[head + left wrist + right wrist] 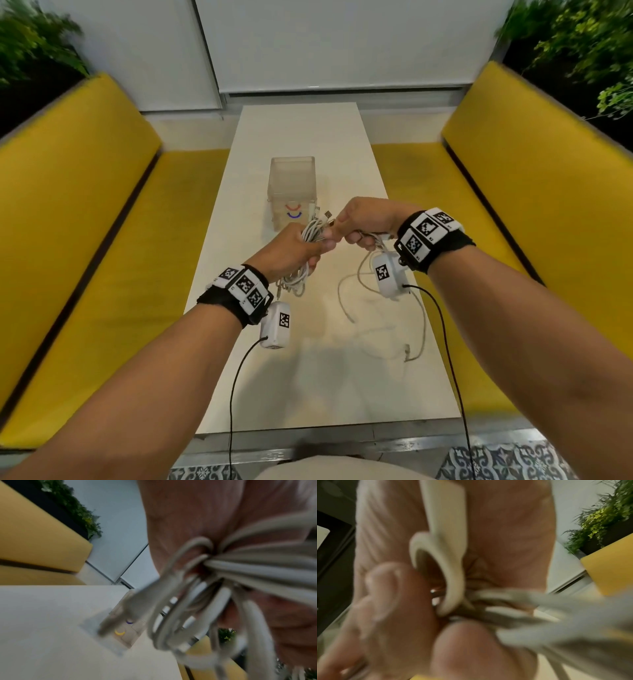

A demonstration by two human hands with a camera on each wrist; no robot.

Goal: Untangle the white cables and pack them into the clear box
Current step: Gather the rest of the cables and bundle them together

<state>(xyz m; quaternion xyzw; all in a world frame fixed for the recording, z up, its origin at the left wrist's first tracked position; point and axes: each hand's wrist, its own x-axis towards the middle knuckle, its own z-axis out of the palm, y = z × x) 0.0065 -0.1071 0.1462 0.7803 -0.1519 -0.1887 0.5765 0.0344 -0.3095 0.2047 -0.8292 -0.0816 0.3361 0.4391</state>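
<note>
Near the middle of the head view, your left hand is raised above the white table with its fingers curled tight round a bunch of white cables; loops and plug ends fan out above the fist toward the frame's centre, and more loops hang below it just over the tabletop. In the left wrist view the same bunch fills the right half of the frame, squeezed in the palm, though the picture is blurred. Just to the right in the head view, your right hand has its fingers curled too, pinching a strand that runs across from the bunch; the two hands sit nearly touching. The right wrist view shows a thick white loop caught between your thumb and fingers, with further strands streaming to the right edge, all blurred. A loose white cable trails down from the right hand and lies in slack curves on the table in the lower right of centre. The clear box stands upright on the table just above the hands in the frame, open at the top, with a red and a blue arc on its near wall; you cannot tell whether anything lies inside it. Yellow benches run along both sides of the table.
</note>
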